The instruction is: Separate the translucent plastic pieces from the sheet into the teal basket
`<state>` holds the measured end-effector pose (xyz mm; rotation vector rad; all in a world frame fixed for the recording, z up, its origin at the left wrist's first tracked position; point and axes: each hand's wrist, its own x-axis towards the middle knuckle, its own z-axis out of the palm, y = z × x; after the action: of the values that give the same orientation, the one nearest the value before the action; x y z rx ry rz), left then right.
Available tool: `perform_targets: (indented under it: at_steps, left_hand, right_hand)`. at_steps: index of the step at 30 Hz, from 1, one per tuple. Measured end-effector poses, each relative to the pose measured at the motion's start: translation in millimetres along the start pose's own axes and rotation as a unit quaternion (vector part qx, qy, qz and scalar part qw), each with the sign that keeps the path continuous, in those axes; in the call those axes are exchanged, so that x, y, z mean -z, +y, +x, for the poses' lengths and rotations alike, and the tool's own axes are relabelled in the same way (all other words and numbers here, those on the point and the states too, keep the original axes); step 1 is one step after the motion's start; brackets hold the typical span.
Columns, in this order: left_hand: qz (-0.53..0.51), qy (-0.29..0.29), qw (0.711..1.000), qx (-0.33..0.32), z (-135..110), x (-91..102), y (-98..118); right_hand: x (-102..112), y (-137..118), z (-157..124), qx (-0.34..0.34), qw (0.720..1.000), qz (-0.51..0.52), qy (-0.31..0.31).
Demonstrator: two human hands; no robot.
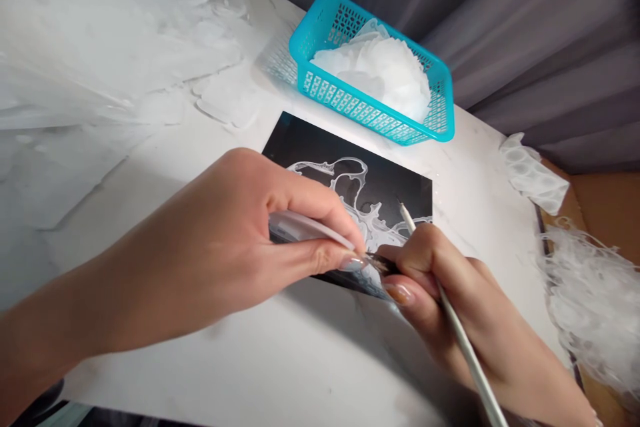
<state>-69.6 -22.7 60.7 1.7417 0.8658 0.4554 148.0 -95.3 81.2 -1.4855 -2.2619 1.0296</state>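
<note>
A black board [305, 143] lies on the white table [300, 360] with a thin translucent white film cutout [357, 177] spread on it. My left hand [220, 247] is closed in a pinch on a slim white tool [305, 225], its tip down at the film near the board's front edge. My right hand [440, 280] is closed round a long white stick-like tool [470, 353] and its fingertips press the film beside the left hand's tip. The two hands touch over the board's near edge.
A turquoise plastic basket [440, 90] with white translucent pieces [385, 70] stands behind the board. Heaps of clear film scraps [100, 47] cover the table's left. More offcuts [595, 300] and a punched strip [533, 173] lie at the right. Grey curtain behind.
</note>
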Motion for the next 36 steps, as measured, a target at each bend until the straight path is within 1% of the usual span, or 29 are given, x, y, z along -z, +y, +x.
perform_targets:
  at_steps: [4,8,13,17,26,32,36]
  left_hand:
    - [0.002,0.011,1.0,-0.003,-0.9,-0.1,1.5]
    - [0.007,0.008,1.0,-0.009,-1.0,-0.2,2.3]
    - [0.018,0.012,1.0,0.011,-0.1,-0.4,4.3]
    - [0.019,0.012,1.0,0.005,-0.3,-0.2,4.8]
    - [0.033,0.007,0.999,0.012,-0.2,0.0,5.2]
    - [0.028,0.003,1.0,0.005,0.3,0.1,2.6]
    - [0.005,0.003,1.0,-0.021,1.8,0.0,0.7]
  right_hand:
    - [0.4,-0.5,1.7,-0.012,1.0,0.012,-0.006]
    - [0.5,-0.9,1.9,-0.017,1.0,0.008,-0.001]
    - [0.5,-0.7,1.8,-0.012,1.0,0.0,-0.001]
    - [0.7,-1.0,0.2,-0.031,0.999,-0.006,0.0]
    - [0.6,-2.2,-0.7,-0.026,1.0,-0.005,-0.001]
    - [-0.2,-1.4,-0.3,-0.018,1.0,-0.02,0.015]
    - [3.8,0.8,-1.3,0.004,0.998,-0.019,0.062]
